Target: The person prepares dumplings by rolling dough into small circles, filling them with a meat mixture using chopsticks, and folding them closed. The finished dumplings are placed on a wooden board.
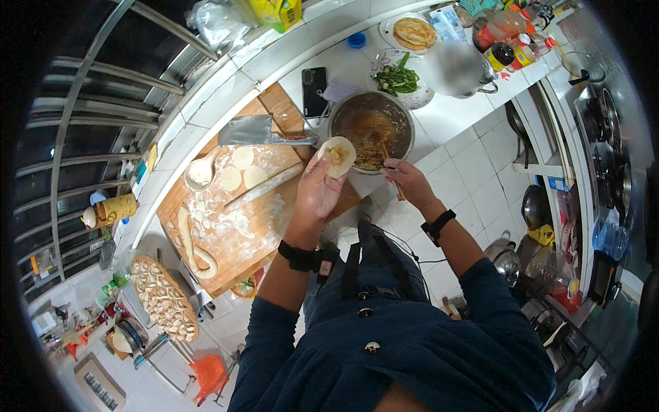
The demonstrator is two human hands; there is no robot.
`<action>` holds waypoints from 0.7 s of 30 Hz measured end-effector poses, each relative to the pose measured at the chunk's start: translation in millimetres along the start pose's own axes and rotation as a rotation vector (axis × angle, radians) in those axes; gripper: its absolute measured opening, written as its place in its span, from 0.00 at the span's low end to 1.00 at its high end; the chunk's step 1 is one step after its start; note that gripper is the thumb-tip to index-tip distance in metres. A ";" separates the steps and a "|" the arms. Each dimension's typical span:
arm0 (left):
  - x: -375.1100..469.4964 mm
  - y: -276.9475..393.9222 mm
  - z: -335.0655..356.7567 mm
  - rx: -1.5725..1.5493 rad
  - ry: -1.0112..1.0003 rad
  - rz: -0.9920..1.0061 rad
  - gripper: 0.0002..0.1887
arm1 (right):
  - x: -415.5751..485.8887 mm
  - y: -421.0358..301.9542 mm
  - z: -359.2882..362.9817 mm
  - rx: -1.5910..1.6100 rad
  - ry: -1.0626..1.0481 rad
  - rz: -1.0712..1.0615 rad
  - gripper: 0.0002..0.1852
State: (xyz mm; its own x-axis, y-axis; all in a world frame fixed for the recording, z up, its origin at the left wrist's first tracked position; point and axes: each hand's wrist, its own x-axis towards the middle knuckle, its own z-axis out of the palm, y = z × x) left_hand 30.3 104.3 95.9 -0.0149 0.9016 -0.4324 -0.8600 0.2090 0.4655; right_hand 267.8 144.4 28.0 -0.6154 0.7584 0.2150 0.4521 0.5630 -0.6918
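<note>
My left hand [320, 189] holds a round dumpling wrapper [348, 160] with a small mound of filling [337, 154] at its middle. In my right hand [406, 177] is a pair of wooden chopsticks [399, 191], their tips down in the filling of a metal pot [410, 131]. The wrapper is close to the pot's near left rim. On the floured wooden board [257, 232] to the left lie several flat wrappers [231, 178], a rolling pin [265, 186], small dough pieces and a curved dough rope [185, 232]. A white scoop of flour [200, 172] rests at the board's far side.
A cleaver [247, 131] lies past the board, near a phone [314, 85]. Behind the pot are a plate of green vegetables [396, 77], flatbreads [413, 33] and several sauce bottles [520, 54]. Many shaped dumplings [162, 298] fill a round tray at the left. A stove [607, 144] is at the right.
</note>
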 end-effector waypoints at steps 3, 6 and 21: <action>-17.8 13.8 5.4 0.073 0.005 0.017 0.17 | 11.4 -7.2 -8.6 -0.085 -0.137 -0.043 0.17; -36.5 29.2 11.5 -0.036 -0.047 -0.012 0.19 | 29.2 -41.7 -29.5 -0.099 -0.135 -0.043 0.18; -103.2 89.3 -23.5 -0.702 -0.521 -0.234 0.19 | 100.7 -201.9 -13.9 0.034 0.115 -0.479 0.13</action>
State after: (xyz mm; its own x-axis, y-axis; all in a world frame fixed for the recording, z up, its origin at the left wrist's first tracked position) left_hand -56.9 21.0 164.0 0.2860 0.9578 0.0275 -0.9277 0.2840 -0.2423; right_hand 123.5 111.7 198.9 -0.6727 0.4497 0.5876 0.1134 0.8474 -0.5188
